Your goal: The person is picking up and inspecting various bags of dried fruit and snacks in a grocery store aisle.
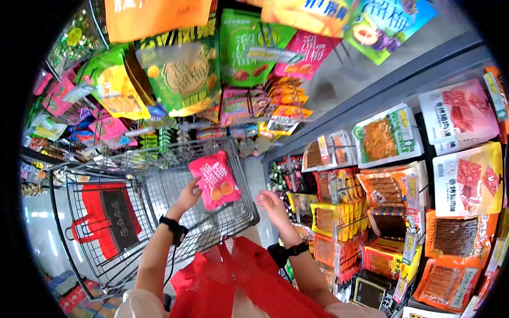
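Snack racks (384, 87) flank a wire shopping cart (156, 183), with a red bag (95, 220) visible through its mesh and a pink snack pouch (215, 180) at its right end. The left hand (189, 196) curls its fingers at the pouch's left edge, whether pinching I cannot tell; the right hand (272, 205), fingers loosely spread, hovers by the cart's right rim.

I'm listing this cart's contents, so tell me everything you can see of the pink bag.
The pink bag looks like glossy plastic, plump and roughly rectangular, with no opening visible. Large white characters stand above round orange fruit pictures. It appears slightly turned, printed face up, within the wire cart, towards the cart's right side; whether it rests on the bottom is unclear. The left grip is at its left edge; contact can't be confirmed.
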A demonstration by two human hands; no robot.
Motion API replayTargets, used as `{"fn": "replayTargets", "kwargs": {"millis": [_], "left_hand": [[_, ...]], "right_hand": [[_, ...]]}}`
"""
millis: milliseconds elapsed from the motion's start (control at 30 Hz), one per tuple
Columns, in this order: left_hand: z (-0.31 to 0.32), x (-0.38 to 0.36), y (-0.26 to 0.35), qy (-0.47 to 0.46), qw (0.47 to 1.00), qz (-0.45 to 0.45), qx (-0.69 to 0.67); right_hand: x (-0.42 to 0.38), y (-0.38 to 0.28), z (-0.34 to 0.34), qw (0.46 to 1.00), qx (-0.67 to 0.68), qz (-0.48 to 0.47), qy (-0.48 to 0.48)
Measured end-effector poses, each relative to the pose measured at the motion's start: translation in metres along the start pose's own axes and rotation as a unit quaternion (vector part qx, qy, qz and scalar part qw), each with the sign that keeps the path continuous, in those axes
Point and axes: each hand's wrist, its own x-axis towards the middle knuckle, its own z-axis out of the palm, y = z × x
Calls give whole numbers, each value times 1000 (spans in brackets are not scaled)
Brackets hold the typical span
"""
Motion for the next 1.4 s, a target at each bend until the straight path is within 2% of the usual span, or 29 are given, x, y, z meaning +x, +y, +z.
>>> {"fn": "replayTargets", "kwargs": {"millis": [67, 133, 200, 267, 333, 400, 467, 533, 600, 633, 667, 733, 800, 867, 900, 933, 1000, 1033, 1067, 1133, 1233, 1267, 1333, 1400], "left_hand": [[-13, 6, 51, -14, 996, 31, -77], [-17, 22, 93, -19, 996, 54, -73], [-14, 53, 177, -58, 988, 132, -55], [3, 93, 237, -61, 971, 211, -91], [28, 154, 311, 59, 938, 341, -22], [55, 193, 334, 120, 934, 337, -3], [84, 270, 345, 242, 905, 348, -31], [74, 326, 375, 305, 911, 277, 6], [89, 371, 369, 333, 864, 367, -91], [83, 377, 369, 346, 899, 263, -58], [93, 382, 371, 416, 854, 312, -27], [92, 378, 375, 253, 933, 212, -144], [100, 377, 383, 271, 922, 237, -140], [111, 371, 399, 206, 922, 261, -200], [115, 362, 411, 221, 907, 306, -185], [117, 362, 417, 221, 908, 306, -182], [118, 365, 427, 219, 922, 242, -207], [109, 367, 429, 274, 929, 228, -104], [107, 366, 430, 274, 928, 228, -104], [102, 354, 432, 258, 912, 288, -135], [99, 321, 434, 269, 916, 284, -89], [104, 289, 440, 186, 912, 291, -219], [100, 262, 445, 179, 931, 270, -170], [101, 240, 439, 122, 949, 253, -145]], "right_hand": [[13, -15, -4, 999, 18, -27, -11], [24, -30, -17, 999, 34, -2, -4], [51, -59, -40, 997, 65, -41, 17], [73, -92, -66, 996, 45, -69, 37], [96, -134, -96, 990, 33, -135, 32], [108, -135, -120, 990, 58, -122, 43], [118, -156, -146, 988, 49, -139, 44], [125, -166, -168, 985, 39, -161, 41], [127, -163, -192, 984, 44, -168, 41], [126, -161, -200, 985, 46, -163, 43], [123, -159, -207, 985, 49, -157, 45], [119, -151, -218, 986, 53, -153, 32], [112, -142, -224, 993, 57, -104, 22], [110, -127, -224, 991, 87, -102, 18], [110, -128, -222, 993, 93, -79, 11], [110, -129, -220, 994, 98, -56, 3], [111, -133, -220, 993, 92, -72, 1], [111, -136, -217, 994, 91, -68, 2], [110, -140, -216, 994, 90, -64, 3], [111, -149, -214, 993, 92, -77, 2], [109, -148, -222, 992, 83, -93, 16], [109, -147, -224, 992, 72, -96, 31], [105, -145, -222, 992, 68, -99, 27], [105, -149, -219, 981, 111, -125, 96]]}}
